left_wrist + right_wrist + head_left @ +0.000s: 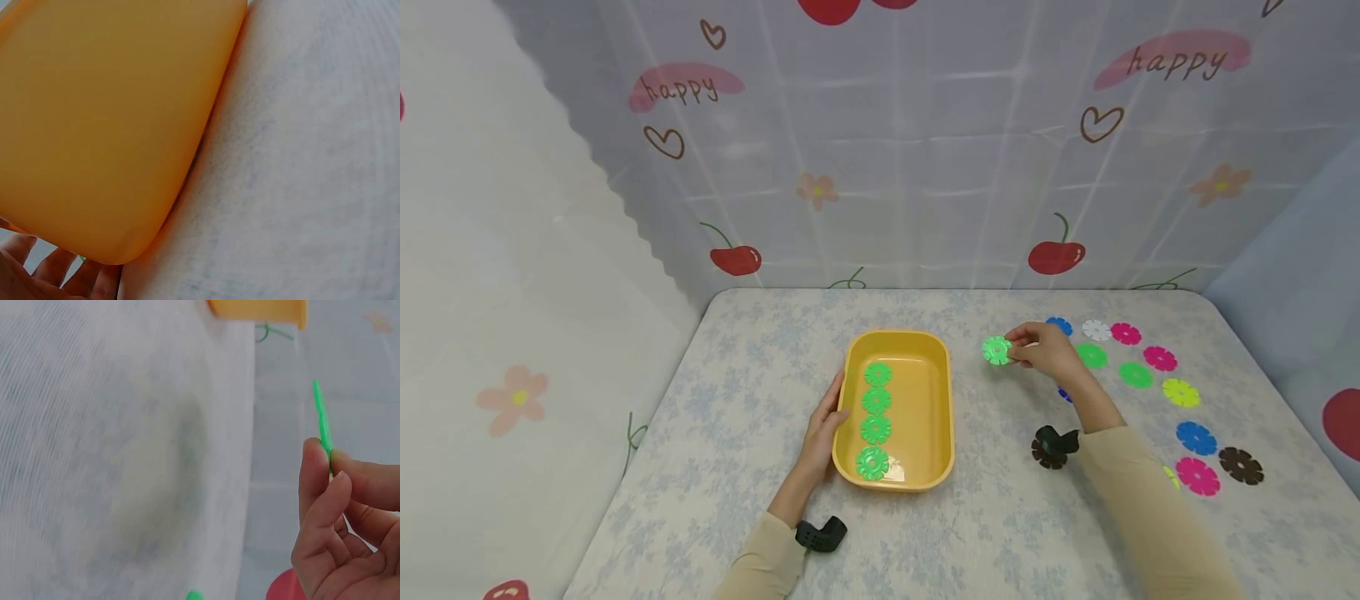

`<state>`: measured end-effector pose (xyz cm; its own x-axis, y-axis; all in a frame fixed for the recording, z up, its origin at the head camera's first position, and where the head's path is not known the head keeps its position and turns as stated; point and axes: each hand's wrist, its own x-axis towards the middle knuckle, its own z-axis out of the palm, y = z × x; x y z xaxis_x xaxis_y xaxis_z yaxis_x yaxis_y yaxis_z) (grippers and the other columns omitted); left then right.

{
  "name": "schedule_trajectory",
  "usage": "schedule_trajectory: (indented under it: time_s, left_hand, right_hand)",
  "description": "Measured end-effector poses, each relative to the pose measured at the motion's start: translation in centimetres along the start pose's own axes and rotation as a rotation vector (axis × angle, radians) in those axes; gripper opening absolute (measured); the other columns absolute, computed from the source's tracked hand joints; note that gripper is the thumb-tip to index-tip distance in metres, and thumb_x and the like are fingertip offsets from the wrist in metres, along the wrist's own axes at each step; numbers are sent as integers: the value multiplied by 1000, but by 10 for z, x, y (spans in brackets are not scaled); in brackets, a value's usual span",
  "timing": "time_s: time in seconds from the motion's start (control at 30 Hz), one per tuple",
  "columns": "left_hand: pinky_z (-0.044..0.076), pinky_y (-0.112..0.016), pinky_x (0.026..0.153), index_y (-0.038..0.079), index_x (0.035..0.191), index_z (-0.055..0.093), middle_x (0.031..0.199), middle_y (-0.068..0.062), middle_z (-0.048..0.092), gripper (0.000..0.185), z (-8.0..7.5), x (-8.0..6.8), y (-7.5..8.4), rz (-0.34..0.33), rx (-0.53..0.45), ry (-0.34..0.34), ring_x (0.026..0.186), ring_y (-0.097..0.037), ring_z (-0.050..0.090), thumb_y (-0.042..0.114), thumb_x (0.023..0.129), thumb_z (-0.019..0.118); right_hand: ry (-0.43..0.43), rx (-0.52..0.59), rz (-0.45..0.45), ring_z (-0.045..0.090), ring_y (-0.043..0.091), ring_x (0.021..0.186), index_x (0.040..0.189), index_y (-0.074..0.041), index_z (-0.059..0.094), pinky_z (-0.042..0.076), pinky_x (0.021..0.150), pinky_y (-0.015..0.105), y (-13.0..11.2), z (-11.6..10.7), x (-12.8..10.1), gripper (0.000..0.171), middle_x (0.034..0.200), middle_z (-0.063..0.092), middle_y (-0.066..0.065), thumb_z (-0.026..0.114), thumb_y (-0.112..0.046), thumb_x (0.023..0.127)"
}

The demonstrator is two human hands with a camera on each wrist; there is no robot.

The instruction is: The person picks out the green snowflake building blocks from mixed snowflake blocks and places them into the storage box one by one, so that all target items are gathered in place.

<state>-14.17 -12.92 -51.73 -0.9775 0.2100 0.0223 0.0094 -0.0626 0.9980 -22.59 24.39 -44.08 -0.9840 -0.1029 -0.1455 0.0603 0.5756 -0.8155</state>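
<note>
A yellow tray (942, 400) sits mid-table with several green flower discs (876, 402) lined up along its left side. My left hand (824, 427) rests flat against the tray's left outer wall, fingers straight; in the left wrist view its fingers (56, 275) show under the tray wall (112, 119). My right hand (1047, 352) pinches a green flower disc (997, 350) by its edge, held above the table just right of the tray. The right wrist view shows that disc (322, 419) edge-on between thumb and fingers (319, 487).
Loose flower discs lie at the right: green (1136, 375), pink (1160, 358), yellow (1181, 392), blue (1196, 437), white (1096, 330), dark brown (1241, 465). The table (1000, 525) has a pale floral cloth. Curtain walls close in the back and sides.
</note>
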Motion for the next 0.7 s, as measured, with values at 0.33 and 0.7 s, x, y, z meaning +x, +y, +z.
schedule_trajectory:
  time_s: [0.33,0.7]
  left_hand:
    - [28,-6,105,29,158,19,165,7,11,60,0,1,-1,-8,1,5,152,-16,9,13,103,37]
    - [27,-9,107,30,158,18,165,7,10,59,0,1,-2,-8,-5,-2,152,-17,8,14,103,36]
  right_hand:
    - [-115,28,-149,65,33,82,110,2,65,55,70,37,-41,31,-4,19,99,61,17,61,-3,92]
    - [-383,54,-296,61,27,71,104,4,65,54,65,43,-72,65,-11,15,92,62,16,61,2,90]
